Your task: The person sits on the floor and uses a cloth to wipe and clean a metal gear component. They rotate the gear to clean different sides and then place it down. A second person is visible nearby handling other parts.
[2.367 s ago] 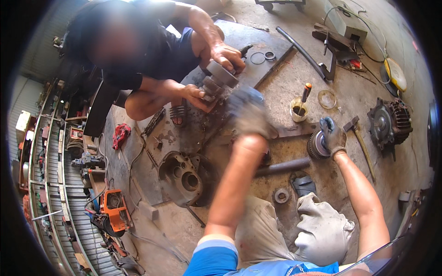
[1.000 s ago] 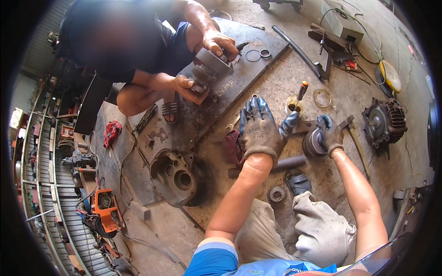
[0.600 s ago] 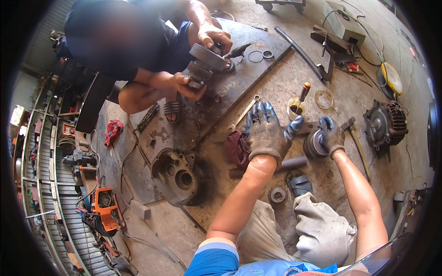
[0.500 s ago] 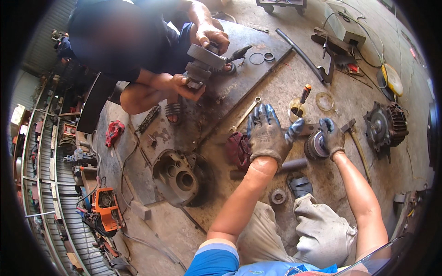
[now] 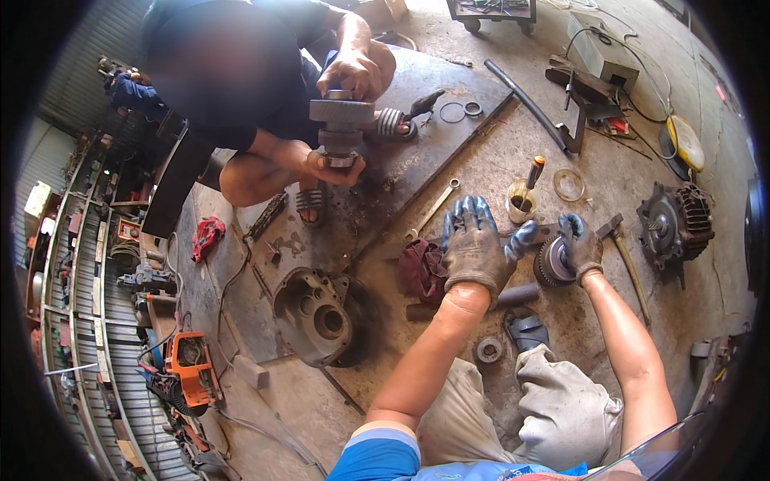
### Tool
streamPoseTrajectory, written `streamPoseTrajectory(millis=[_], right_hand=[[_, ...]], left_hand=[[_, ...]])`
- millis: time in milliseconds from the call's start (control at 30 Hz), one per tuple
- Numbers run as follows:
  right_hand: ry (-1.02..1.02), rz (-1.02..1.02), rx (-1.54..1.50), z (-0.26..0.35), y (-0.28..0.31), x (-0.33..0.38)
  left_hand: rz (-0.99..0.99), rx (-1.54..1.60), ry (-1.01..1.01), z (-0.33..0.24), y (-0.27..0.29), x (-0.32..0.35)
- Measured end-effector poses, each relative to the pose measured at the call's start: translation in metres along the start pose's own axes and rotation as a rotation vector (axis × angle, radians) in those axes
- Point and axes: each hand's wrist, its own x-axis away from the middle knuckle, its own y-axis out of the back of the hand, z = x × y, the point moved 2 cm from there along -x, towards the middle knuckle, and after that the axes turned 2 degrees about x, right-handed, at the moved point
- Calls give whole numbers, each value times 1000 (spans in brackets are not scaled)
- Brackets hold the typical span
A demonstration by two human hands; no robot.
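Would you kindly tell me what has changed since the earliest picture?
The left hand has moved rightward and nearer the wearer, now open and thumb out, leaving the wrench in view. The geared part held opposite has turned from slanting to upright in the picture. The right hand stays on the toothed gear.

Mechanical workshop, stained concrete floor [image 5: 496,152], open metal housing [image 5: 309,309], wrench [image 5: 434,208], hammer [image 5: 632,272], finned motor [image 5: 674,220]

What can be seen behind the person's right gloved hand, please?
The right hand is against a toothed metal gear. Teeth on the gear's left and part of its pale centre show; the glove covers its right side, so I cannot tell what is there.
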Motion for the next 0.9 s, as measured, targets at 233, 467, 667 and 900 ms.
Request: streamPoseTrajectory(millis=[233, 467, 667, 900], right_hand=[[2, -28, 46, -9, -6, -3], [16, -6, 13, -3, -2, -1], [11, -3, 20, 1, 2, 2], [16, -9, 21, -6, -4, -2]], left_hand=[[-3, 61, 18, -6, -3, 4], [152, 43, 22, -10, -7, 7], [119, -2, 20, -10, -11, 10], [45, -77, -3, -4, -21, 14]])
